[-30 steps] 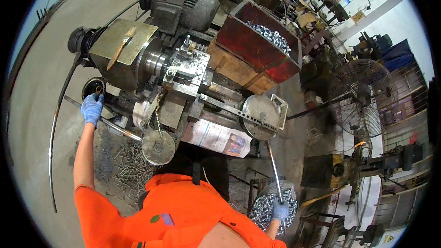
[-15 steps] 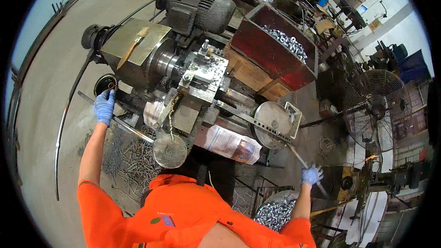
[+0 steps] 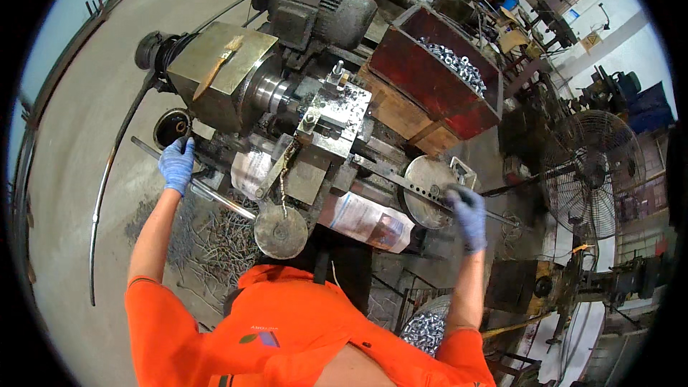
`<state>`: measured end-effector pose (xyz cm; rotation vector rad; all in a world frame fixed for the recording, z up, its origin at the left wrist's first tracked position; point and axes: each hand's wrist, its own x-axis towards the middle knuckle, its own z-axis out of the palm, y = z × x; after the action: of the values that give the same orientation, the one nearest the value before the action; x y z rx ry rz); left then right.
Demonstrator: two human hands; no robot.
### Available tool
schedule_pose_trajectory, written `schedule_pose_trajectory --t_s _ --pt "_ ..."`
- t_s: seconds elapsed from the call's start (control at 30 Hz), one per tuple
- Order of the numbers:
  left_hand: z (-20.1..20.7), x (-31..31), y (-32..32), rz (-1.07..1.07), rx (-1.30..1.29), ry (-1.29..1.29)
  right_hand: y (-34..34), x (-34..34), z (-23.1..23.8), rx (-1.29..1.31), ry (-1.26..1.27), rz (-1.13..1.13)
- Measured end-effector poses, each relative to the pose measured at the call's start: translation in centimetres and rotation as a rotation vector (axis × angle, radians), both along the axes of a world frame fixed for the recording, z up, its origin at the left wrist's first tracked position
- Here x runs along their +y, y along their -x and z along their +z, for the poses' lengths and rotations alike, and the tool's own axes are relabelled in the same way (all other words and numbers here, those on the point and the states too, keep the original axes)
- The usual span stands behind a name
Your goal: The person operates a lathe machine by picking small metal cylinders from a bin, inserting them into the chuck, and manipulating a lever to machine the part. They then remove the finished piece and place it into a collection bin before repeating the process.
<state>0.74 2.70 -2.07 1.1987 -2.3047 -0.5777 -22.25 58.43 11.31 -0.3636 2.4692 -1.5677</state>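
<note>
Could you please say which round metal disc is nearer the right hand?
The larger disc, crossed by the perforated bar, near the right hand; the smaller disc lies farther left.

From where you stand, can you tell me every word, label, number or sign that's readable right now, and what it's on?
I won't copy wording, but printing shows:
Orange shirt: small lettering beside a leaf-and-square emblem.
White sheet with a picture: text too small to read.
Smaller sheet to its left: marks too blurred.
Yellowish wall sign, upper right: too small to read.
</note>
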Motion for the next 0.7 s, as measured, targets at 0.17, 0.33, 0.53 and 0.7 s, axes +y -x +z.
schedule_pose_trajectory --t_s 0.17,0.33,0.53,0.7 --pt "-0.3 -0.7 0.3 -0.13 0.119 -0.031 -7.1 -18.7 0.2 0.021 -0.078 0.579" --pt "1.5 -1.9 -2.3 -0.25 0.421 -0.307 -10.2 -28.2 0.0 0.414 -0.489 0.654" --pt "1.0 -6.4 -11.7 -0.04 0.48 -0.307 -14.6 -24.4 1.0 0.465 -0.194 0.836" --pt "-8.5 -10.4 -20.7 0.09 0.249 -0.367 -14.2 -16.2 -1.0 0.449 -0.169 0.681"
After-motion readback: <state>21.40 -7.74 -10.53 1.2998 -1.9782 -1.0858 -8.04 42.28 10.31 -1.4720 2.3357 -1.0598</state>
